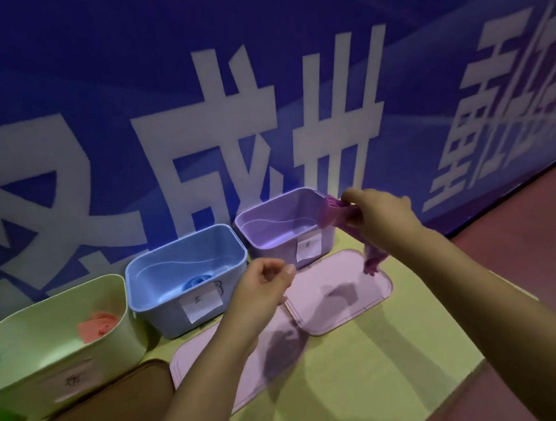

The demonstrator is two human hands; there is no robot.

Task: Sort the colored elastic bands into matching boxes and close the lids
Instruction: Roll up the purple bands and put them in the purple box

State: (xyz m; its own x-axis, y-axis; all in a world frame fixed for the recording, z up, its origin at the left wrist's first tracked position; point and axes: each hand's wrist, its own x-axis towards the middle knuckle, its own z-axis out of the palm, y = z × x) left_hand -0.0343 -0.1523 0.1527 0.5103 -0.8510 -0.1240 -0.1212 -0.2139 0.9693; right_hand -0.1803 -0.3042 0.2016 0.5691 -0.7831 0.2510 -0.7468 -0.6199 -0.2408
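Dropping the purple elastic band (338, 214) into its matching purple box (285, 226).

Nearest, smooth rounded lids are lying flat on the yellow bench (368, 354): a brown lid (103, 417) and two pink lids (339, 292). The left hand (263, 286) is hovering loosely curled, gripping nothing; beyond it the right hand (382, 217) is pinching the soft, limp band at the glossy plastic box's right rim, its tail dangling outside. Next, likely, it needs to shift over the opening and release. The blue box (188, 280) is holding a blue band (197, 282).
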